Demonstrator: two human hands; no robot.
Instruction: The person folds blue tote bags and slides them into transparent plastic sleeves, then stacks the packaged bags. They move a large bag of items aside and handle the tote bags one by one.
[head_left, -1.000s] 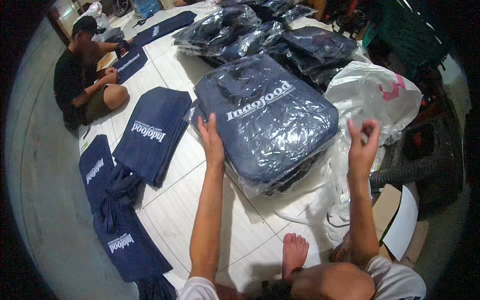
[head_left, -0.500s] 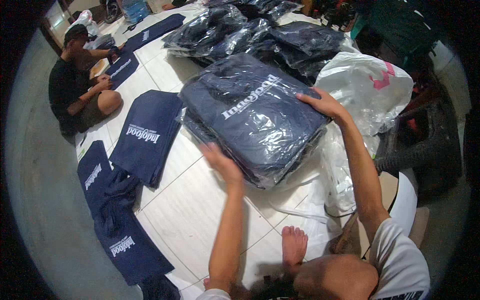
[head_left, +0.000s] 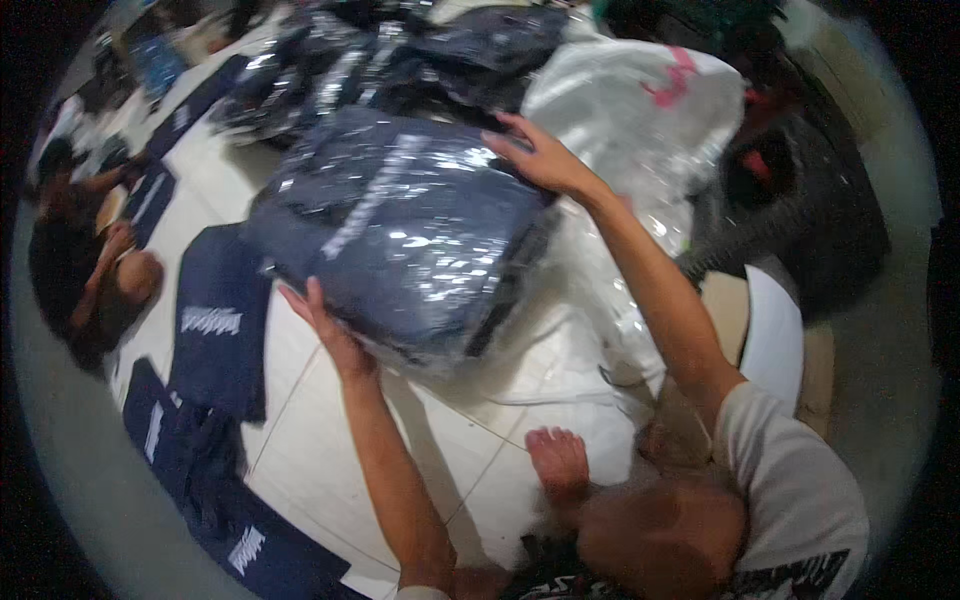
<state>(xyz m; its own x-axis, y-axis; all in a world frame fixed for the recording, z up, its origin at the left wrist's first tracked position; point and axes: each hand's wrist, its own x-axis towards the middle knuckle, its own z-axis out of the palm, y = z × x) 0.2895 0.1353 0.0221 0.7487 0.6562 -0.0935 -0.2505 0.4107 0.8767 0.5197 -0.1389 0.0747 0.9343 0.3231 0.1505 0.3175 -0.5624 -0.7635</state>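
Note:
A big bundle of navy blue cloth bags wrapped in clear plastic (head_left: 400, 225) fills the middle of the view, tilted above the white tiled floor. My left hand (head_left: 325, 325) presses under its near left edge, palm against the plastic. My right hand (head_left: 540, 155) lies flat on its far right corner. Both hands grip the bundle between them.
More plastic-wrapped navy bundles (head_left: 400, 50) are piled behind. A white plastic sack (head_left: 640, 110) lies at the right. Loose navy bags (head_left: 215, 320) lie flat on the floor (head_left: 330, 440) at left, where another person (head_left: 85, 280) sits. My bare foot (head_left: 560, 465) rests below the bundle.
My left hand has moved up from the floor side to the bundle's near left edge, and the bundle has lifted and tilted. The view has swung to the right.

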